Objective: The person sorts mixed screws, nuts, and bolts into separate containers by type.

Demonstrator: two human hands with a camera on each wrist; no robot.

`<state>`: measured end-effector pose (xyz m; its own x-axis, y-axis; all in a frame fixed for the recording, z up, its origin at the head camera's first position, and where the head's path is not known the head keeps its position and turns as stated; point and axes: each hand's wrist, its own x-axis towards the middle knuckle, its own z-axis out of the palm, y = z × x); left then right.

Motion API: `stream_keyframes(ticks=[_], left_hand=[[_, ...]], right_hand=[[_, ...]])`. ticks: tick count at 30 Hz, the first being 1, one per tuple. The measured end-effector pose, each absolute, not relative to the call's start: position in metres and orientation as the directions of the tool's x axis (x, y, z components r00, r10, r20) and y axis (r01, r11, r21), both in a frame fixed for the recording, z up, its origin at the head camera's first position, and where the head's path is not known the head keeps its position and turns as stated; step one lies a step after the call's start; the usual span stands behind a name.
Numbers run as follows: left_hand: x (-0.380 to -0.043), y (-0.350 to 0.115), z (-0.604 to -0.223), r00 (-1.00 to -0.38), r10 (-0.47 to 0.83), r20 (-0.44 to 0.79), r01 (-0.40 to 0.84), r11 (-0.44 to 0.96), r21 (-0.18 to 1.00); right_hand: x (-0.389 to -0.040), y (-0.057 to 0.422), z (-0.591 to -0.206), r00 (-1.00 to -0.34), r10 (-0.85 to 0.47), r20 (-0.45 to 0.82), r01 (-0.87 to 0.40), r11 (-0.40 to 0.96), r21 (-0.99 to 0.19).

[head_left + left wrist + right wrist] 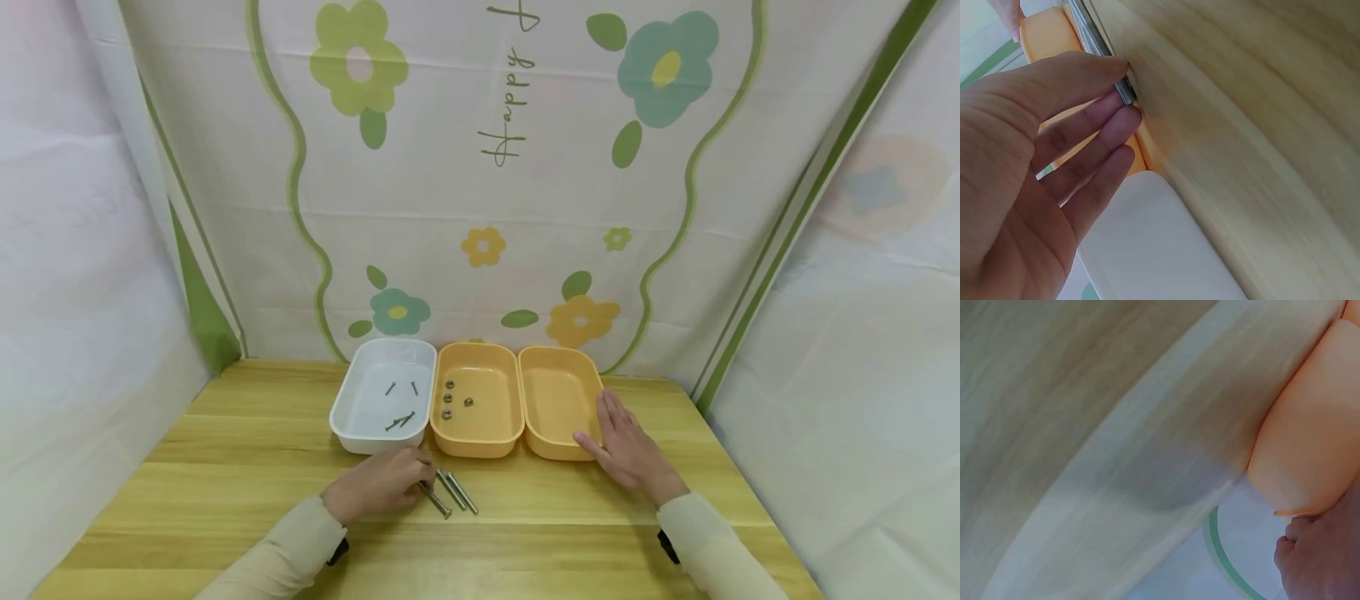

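In the head view my left hand (381,485) is at the table just in front of the white bin, its thumb and fingers pinching the end of a metal bolt (437,502). The left wrist view shows the thumb and fingertips at the bolt's threaded end (1125,92). Two more long bolts (462,493) lie side by side just right of it. My right hand (633,450) rests against the right side of the right-hand yellow bin (561,451), fingers straight and thumb at its front rim.
The white bin (348,433) contains several small screws (401,421). Beside it, the middle yellow bin (477,447) has several nuts (447,398) in it. The three bins stand in a row near the wooden table's (247,467) back edge, before a flowered cloth (547,217).
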<state>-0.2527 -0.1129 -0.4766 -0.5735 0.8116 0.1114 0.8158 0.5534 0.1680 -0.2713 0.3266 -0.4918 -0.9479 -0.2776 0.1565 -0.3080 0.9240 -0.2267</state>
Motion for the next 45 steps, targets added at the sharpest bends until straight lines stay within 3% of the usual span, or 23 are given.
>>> stream_keyframes(ticks=[24,30,35,45], left_hand=[[-0.249,-0.11,-0.463,-0.501,0.866,0.009,0.85,0.489,0.196],[-0.246,-0.102,-0.452,-0.46,0.887,0.035,0.868,0.441,0.226],[-0.249,-0.094,-0.443,-0.432,0.9,0.055,0.891,0.417,0.181],[-0.26,-0.073,-0.424,-0.456,0.888,0.064,0.886,0.447,0.121]], right_hand=[[-0.273,0.325,-0.493,-0.949,-0.281,0.141,-0.308,0.924,-0.229],[-0.273,0.325,-0.493,-0.95,-0.278,0.141,-0.304,0.925,-0.226],[-0.273,0.326,-0.493,-0.951,-0.278,0.138,-0.304,0.925,-0.229],[-0.272,0.326,-0.492,-0.95,-0.279,0.138,-0.305,0.925,-0.228]])
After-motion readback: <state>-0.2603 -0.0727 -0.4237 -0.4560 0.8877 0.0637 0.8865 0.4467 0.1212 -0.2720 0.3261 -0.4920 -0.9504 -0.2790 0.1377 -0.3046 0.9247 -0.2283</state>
